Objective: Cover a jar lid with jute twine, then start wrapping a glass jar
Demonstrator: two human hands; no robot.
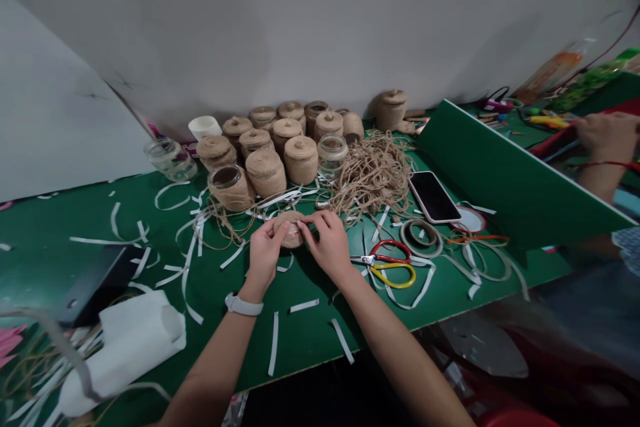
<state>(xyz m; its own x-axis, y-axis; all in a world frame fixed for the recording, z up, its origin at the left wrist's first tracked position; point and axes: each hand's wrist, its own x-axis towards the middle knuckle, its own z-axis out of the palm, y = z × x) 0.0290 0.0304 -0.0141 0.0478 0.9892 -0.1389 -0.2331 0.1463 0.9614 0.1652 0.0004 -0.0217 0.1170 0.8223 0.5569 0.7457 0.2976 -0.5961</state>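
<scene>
Between both hands is a round lid wrapped in jute twine, with a paler patch showing at its middle. My left hand grips its left edge, thumb on top. My right hand pinches at the right side, fingertips on the lid. A heap of loose jute twine lies just beyond. Scissors with one red and one yellow handle rest beside my right wrist. Several jute-wrapped jars stand behind the lid, some with lids, some without.
A phone, rolls of tape and white strips lie on the green table. A green board stands at right, with a co-worker's hand beyond it. Bare glass jars and a white glue gun are at left.
</scene>
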